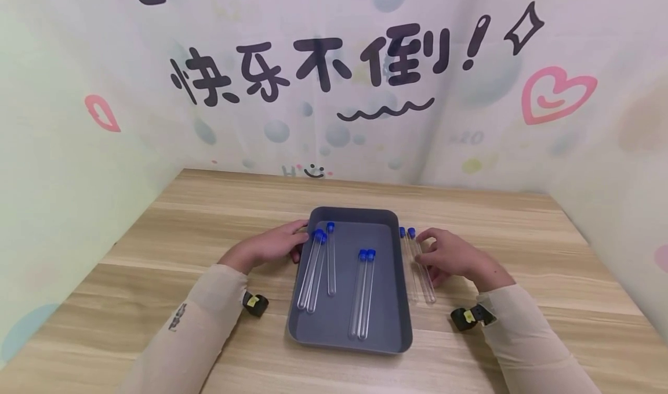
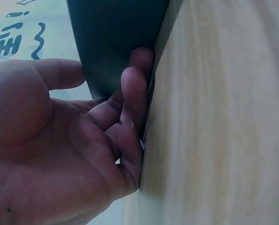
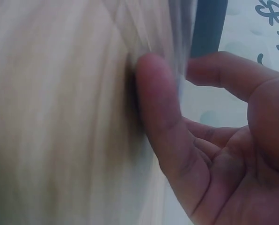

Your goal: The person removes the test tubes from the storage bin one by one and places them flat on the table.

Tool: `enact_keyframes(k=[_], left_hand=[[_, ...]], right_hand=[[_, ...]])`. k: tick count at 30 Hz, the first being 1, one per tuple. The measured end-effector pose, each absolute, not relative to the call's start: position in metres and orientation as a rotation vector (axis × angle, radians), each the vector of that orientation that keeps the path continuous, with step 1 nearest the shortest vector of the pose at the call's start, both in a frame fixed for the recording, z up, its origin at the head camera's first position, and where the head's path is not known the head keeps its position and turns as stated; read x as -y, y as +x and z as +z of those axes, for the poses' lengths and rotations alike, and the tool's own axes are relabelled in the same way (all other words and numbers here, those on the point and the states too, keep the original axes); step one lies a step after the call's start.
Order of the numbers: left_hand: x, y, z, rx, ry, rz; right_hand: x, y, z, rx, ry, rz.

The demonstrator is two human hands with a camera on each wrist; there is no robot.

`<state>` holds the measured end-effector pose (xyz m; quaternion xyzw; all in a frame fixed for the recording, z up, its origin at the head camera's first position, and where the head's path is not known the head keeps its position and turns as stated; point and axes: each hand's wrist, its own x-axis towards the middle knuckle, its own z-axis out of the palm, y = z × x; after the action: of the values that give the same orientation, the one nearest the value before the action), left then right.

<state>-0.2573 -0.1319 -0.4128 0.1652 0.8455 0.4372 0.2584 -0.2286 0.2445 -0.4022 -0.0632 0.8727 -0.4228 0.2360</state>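
Here, one smooth grey rectangular tray [image 1: 326, 331] stands on the wood-grained tabletop [image 1: 522, 243], holding five slim, clear, blue-capped tubes [image 1: 367, 295]; two matching outer tubes [image 1: 427, 291] lie just beside it. The left hand [image 1: 273, 246] has curled fingers gripping the tray's side; the right hand [image 1: 453, 257] pinches one outer tube.

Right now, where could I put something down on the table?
There's bare wood behind the tray, up to the printed cloth, and in front, between the sleeves. It's crowded beside the tray: left hand one side, right hand and clear tubes the other.
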Motion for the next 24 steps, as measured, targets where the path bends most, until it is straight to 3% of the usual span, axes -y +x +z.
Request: enact_keyframes(k=[24], left_hand=[[0.1333,-0.2576,-0.4166,-2.308,0.466,1.192]], right_hand=[[-0.242,-0.2304,-0.4011,-2.43,-0.131,-1.194]])
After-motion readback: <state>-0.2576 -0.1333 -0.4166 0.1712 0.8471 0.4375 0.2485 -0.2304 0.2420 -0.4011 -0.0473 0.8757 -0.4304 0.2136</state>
